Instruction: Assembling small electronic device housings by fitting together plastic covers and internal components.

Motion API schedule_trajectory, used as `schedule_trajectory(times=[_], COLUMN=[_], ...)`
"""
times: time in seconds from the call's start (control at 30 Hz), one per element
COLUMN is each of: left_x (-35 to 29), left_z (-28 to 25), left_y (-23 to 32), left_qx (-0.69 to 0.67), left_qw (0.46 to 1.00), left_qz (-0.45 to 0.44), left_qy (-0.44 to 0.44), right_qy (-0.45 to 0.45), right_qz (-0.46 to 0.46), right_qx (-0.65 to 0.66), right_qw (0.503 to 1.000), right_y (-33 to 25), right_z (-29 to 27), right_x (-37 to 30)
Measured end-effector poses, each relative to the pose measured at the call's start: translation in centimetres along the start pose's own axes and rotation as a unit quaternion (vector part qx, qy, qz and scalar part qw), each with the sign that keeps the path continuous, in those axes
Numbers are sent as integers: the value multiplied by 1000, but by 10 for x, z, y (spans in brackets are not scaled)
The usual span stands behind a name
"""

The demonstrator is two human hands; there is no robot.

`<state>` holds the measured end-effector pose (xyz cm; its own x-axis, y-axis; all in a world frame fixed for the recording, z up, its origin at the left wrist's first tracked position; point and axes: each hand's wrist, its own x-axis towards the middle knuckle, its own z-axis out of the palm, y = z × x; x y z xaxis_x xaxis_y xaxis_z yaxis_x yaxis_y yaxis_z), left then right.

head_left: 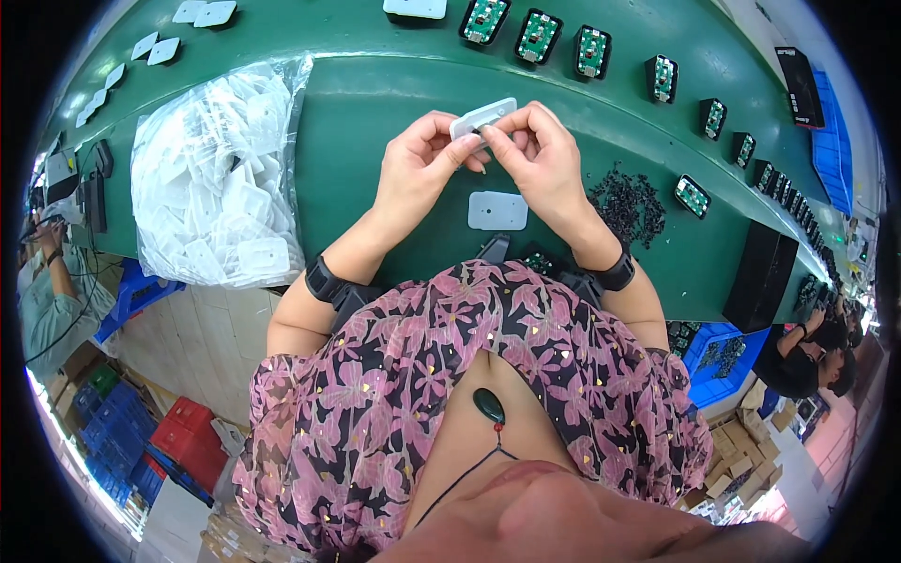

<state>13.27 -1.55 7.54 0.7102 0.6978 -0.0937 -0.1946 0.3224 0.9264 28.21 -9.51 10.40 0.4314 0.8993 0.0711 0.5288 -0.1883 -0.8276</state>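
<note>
A white plastic cover plate (492, 113) is held up over the green bench, with my left hand (418, 161) closed on its left end. My right hand (542, 155) is closed at the plate's right side, thumb and forefinger pinched around a small black part (481, 131) against its face. The fingertips partly hide that part. Below my hands, a second white plate (497, 211) lies flat on the bench. Beside my right wrist is a loose heap of small black parts (627, 205).
On the left, a clear plastic bag (218, 188) bulges with white plates. Several black cases with green circuit boards (538, 38) line the far side and curve right. One such case (693, 196) sits near the heap. Blue bins (718, 361) and other people (812, 352) are at the edges.
</note>
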Motion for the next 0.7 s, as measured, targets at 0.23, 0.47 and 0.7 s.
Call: schedule_trajectory(times=[0.23,0.47,0.7], left_x=[1,-1,2], left_z=[-4,-2,-7], left_y=[1,2,4], left_qx=[16,29,-52], left_qw=[1000,1000,997], left_qz=[10,7,-48], left_qy=[17,-3,24], right_qy=[76,4,-118], right_qz=[-102,-131,50], right_qx=[-1,-22,78], right_qw=[992,991,989], right_y=[0,3,-1], right_z=[-1,-13,-11], right_x=[-3,5,12])
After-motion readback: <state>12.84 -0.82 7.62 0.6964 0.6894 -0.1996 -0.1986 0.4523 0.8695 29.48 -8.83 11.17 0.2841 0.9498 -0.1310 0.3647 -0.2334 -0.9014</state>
